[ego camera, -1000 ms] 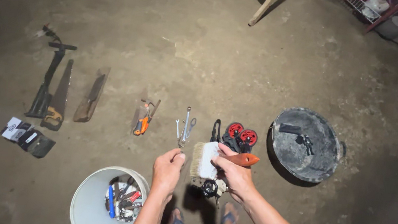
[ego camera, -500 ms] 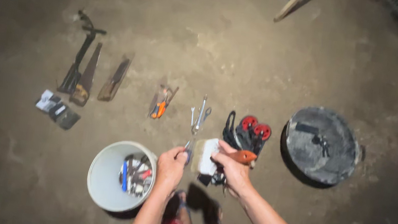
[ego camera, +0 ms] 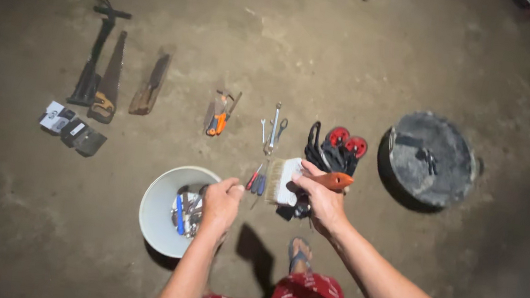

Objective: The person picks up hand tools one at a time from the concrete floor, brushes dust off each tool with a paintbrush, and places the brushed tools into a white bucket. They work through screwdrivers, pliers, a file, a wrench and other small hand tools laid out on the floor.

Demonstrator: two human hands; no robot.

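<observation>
My right hand has its grip pressed around a wide paintbrush, fingers wrapped where the orange handle meets the head. The brush lies crosswise: its long axis runs from the handle tip at 3 o'clock to the pale bristles at 9 o'clock, so the bristles point toward my other hand.

My left hand is loosely curled, thumb and forefinger drawn close. I cannot tell whether it pinches anything; nothing shows clearly between the fingertips. It hangs over the 3 o'clock rim of a white bucket, which holds a jumble of small tools.

Between the two hands, on the floor, lie a few small screwdrivers with red and blue handles, their long axes running roughly 12 to 6. They sit at 1 o'clock from my left hand and just beside the bristles at 9 o'clock from my right. The left hand, being free of the brush, looks the nearer one for them.

Further out at 12 o'clock, wrenches and orange-handled pliers lie in a row. At 1 o'clock from the brush is a black and red bundle, and well beyond, at 3 o'clock, a dark round pan. Far out at 10 o'clock lie a handsaw and a dark blade.
</observation>
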